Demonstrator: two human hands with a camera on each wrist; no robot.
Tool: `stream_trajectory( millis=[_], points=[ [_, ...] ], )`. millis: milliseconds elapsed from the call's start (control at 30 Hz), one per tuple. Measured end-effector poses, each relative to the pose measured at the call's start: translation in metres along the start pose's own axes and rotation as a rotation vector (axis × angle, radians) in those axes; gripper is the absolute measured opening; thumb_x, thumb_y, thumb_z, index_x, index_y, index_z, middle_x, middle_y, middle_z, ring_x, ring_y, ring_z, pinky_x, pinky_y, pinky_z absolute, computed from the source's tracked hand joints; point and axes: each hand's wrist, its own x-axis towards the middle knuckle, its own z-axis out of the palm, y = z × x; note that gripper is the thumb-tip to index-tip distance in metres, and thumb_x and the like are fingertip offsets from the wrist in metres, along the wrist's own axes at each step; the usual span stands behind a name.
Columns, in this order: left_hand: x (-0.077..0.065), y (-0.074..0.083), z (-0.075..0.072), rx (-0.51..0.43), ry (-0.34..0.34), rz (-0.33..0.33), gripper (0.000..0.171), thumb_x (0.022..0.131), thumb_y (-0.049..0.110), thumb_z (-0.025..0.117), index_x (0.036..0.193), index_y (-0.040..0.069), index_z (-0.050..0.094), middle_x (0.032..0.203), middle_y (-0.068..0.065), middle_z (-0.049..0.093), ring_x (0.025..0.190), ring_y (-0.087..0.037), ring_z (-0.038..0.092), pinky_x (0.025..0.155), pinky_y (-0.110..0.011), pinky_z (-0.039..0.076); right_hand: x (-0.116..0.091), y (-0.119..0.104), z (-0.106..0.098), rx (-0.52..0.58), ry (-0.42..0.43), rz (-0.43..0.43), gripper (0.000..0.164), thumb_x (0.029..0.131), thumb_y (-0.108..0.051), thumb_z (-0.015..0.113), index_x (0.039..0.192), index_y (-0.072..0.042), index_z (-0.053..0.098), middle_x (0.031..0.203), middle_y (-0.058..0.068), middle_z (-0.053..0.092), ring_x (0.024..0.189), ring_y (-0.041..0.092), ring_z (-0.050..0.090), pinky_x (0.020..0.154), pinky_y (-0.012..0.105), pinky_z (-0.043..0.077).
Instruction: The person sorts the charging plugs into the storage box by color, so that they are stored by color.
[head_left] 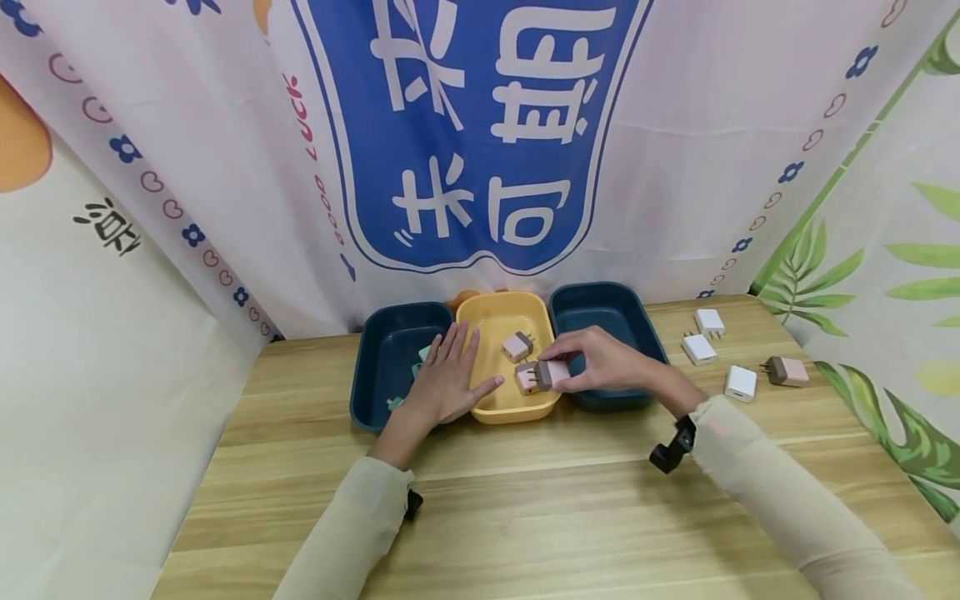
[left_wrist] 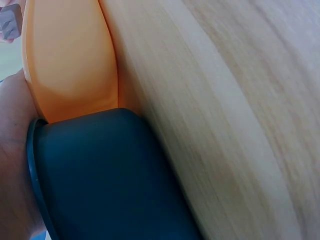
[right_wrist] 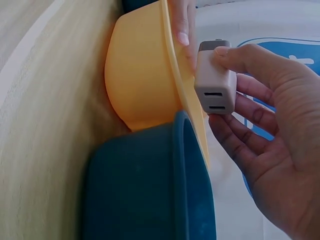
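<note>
In the head view my right hand [head_left: 602,360] pinches a pink and grey charger plug [head_left: 553,373] over the right side of the yellow bin [head_left: 491,414]. Two USB slots show on that charger [right_wrist: 216,82] in the right wrist view, with thumb and fingers on its sides. Below it in the yellow bin lie two more pink and grey chargers [head_left: 516,347]. My left hand [head_left: 444,385] lies with straight fingers across the rims between the yellow bin and the left dark blue bin [head_left: 365,392]. Green chargers [head_left: 395,403] lie in that left bin, partly hidden by the hand.
A second dark blue bin [head_left: 600,293] stands right of the yellow one. Farther right on the wooden table [head_left: 525,517] lie several white chargers [head_left: 741,383] and one pink and brown charger [head_left: 787,372]. A printed curtain [head_left: 675,167] hangs right behind the bins.
</note>
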Motion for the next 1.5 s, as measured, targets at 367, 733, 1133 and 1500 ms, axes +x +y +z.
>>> stream_trajectory(
  millis=[367,733,1133,1500],
  points=[
    [-0.001,0.001,0.000,0.014,0.003,-0.004,0.094,0.105,0.072,0.037,0.171,0.009,0.011,0.178,-0.016,0.004,0.165,-0.032,-0.001,0.133,-0.054,0.006,0.008,0.000,0.010,-0.008,-0.023,-0.006,0.042,0.089,-0.020,0.086,0.128,-0.007,0.077,0.120,0.006,0.076,0.092,0.013,0.067,0.083,0.050,0.063],
    [-0.001,0.001,0.002,0.038,0.000,-0.008,0.091,0.107,0.069,0.033,0.171,0.010,0.009,0.179,-0.015,0.003,0.165,-0.031,-0.003,0.133,-0.054,0.005,0.016,0.000,0.020,-0.064,-0.066,-0.013,0.045,0.089,-0.025,0.087,0.129,-0.008,0.077,0.122,0.003,0.077,0.098,0.012,0.067,0.085,0.035,0.059],
    [0.000,0.001,0.000,0.027,-0.002,-0.010,0.090,0.107,0.069,0.032,0.171,0.011,0.008,0.179,-0.015,0.002,0.165,-0.030,-0.002,0.133,-0.053,0.003,0.020,0.000,0.025,-0.085,-0.102,0.013,0.047,0.091,-0.023,0.086,0.133,-0.006,0.075,0.126,0.006,0.076,0.100,0.016,0.069,0.089,0.043,0.061],
    [0.000,0.001,0.002,0.041,-0.002,-0.013,0.091,0.107,0.070,0.032,0.171,0.011,0.008,0.179,-0.015,0.002,0.165,-0.031,-0.001,0.133,-0.054,0.005,0.012,0.001,0.021,-0.066,-0.019,-0.020,0.036,0.089,-0.018,0.087,0.122,-0.005,0.079,0.124,0.005,0.077,0.108,0.023,0.073,0.091,0.042,0.062]
  ],
)
